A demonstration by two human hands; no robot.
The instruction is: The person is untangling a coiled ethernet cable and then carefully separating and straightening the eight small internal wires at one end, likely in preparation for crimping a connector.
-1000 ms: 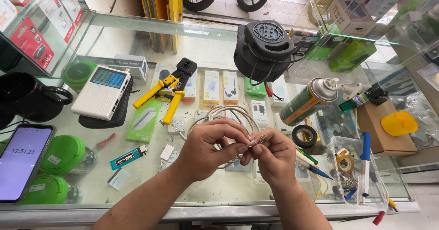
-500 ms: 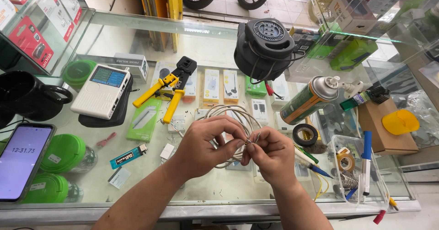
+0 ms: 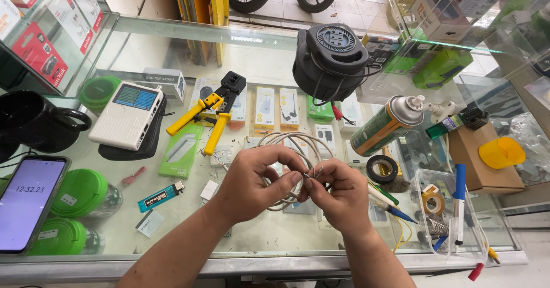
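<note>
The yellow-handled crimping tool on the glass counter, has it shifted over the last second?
No. The yellow-handled crimping tool lies in the same spot, between the white tester and the black cable reel.

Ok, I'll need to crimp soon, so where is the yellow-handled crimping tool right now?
In the head view the yellow-handled crimping tool lies on the glass counter, up and left of the left hand, between the white tester device and the coiled cable.

Bare surface (image 3: 189,230) is lying open left of the hands (image 3: 298,190); crimper (image 3: 209,113) and spray can (image 3: 387,124) are crowding behind.
</note>
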